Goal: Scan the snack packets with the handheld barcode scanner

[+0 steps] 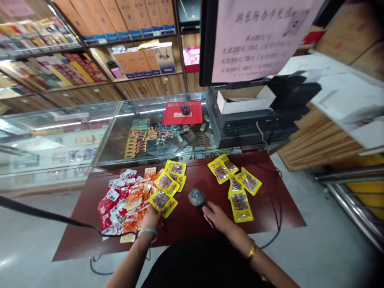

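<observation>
Cropped black clothing [189,266] — right hand [218,217] round scanner [197,197], left hand [151,220] at yellow packets [161,199] — grip unclear.

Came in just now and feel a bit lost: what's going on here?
At a table, a person holds a scanner in the right hand. The left hand is at a yellow packet; whether it grips it is unclear. Orange packets and red packets lie left of that one, more yellow packets to the scanner's right.
</observation>
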Demonstrator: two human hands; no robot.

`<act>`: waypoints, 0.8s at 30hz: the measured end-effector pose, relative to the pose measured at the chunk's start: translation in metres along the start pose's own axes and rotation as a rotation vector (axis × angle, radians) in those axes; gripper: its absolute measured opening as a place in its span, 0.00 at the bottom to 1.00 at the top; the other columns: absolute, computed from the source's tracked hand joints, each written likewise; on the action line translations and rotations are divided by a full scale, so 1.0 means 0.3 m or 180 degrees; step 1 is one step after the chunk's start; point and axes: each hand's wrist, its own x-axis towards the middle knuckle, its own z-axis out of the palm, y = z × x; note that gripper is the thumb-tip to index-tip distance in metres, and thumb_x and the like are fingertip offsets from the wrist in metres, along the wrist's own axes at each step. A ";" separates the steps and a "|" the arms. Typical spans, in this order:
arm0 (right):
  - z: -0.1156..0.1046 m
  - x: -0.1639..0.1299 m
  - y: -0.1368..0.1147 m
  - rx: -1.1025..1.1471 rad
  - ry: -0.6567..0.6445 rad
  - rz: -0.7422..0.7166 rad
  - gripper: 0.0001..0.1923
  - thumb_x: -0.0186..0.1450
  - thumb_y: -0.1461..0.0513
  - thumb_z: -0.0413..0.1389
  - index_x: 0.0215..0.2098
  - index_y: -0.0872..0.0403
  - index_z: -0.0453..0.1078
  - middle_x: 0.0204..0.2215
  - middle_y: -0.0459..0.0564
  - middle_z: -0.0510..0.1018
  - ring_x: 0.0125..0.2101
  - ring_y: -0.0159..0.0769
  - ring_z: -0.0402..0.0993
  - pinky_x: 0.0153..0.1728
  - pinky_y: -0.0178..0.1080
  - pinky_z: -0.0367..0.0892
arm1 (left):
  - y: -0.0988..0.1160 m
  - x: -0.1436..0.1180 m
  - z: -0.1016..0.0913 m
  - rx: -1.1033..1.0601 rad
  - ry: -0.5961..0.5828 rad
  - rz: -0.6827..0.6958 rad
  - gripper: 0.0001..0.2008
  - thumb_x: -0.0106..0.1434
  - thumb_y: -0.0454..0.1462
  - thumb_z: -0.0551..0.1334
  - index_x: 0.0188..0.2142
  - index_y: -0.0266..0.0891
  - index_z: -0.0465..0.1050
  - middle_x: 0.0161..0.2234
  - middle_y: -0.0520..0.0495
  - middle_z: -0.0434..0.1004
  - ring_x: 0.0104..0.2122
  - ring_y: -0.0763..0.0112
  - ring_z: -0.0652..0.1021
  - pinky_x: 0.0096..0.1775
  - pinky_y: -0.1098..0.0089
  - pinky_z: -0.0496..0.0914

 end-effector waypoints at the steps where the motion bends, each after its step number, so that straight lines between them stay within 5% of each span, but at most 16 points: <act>1: -0.012 -0.002 0.004 0.0036 0.0057 -0.0015 0.27 0.61 0.37 0.53 0.33 0.52 0.61 0.17 0.35 0.63 0.14 0.25 0.55 0.14 0.29 0.52 | 0.016 0.002 -0.005 0.0083 0.0058 0.0099 0.14 0.61 0.47 0.62 0.34 0.41 0.63 0.28 0.44 0.78 0.31 0.59 0.81 0.30 0.69 0.67; 5: -0.068 -0.018 0.006 0.0107 0.0267 -0.0066 0.27 0.61 0.37 0.52 0.32 0.51 0.61 0.16 0.36 0.64 0.14 0.25 0.57 0.14 0.30 0.53 | 0.178 0.011 0.031 0.0106 0.0292 0.0711 0.11 0.62 0.46 0.61 0.35 0.42 0.64 0.31 0.46 0.77 0.34 0.59 0.80 0.34 0.68 0.67; 11: -0.161 -0.063 0.003 0.0234 0.0612 0.0065 0.27 0.60 0.37 0.53 0.36 0.51 0.64 0.15 0.36 0.64 0.13 0.26 0.55 0.14 0.30 0.52 | 0.659 0.067 0.201 -0.0546 0.0027 0.2083 0.14 0.59 0.39 0.66 0.43 0.39 0.68 0.44 0.40 0.77 0.46 0.61 0.77 0.49 0.65 0.68; 16: -0.202 -0.105 0.028 0.0420 0.0791 0.0235 0.28 0.59 0.37 0.54 0.39 0.51 0.64 0.16 0.35 0.63 0.12 0.25 0.54 0.13 0.31 0.52 | 0.991 0.106 0.295 -0.0429 -0.0178 0.2098 0.24 0.57 0.38 0.68 0.52 0.34 0.68 0.51 0.32 0.73 0.53 0.57 0.74 0.53 0.63 0.65; 21: -0.208 -0.122 0.068 0.0576 0.0916 0.0289 0.28 0.58 0.37 0.55 0.37 0.51 0.64 0.16 0.35 0.63 0.13 0.25 0.54 0.13 0.30 0.51 | 1.086 0.100 0.326 -0.0105 -0.0286 0.1988 0.36 0.50 0.39 0.73 0.56 0.30 0.63 0.53 0.25 0.71 0.50 0.53 0.76 0.50 0.64 0.66; 24: -0.206 -0.122 0.080 0.0579 0.0916 0.0245 0.28 0.58 0.37 0.54 0.39 0.51 0.64 0.16 0.35 0.63 0.12 0.25 0.53 0.13 0.30 0.51 | 1.047 0.101 0.336 -0.0152 -0.0500 0.1815 0.28 0.48 0.38 0.74 0.48 0.33 0.69 0.46 0.30 0.77 0.46 0.54 0.79 0.46 0.65 0.68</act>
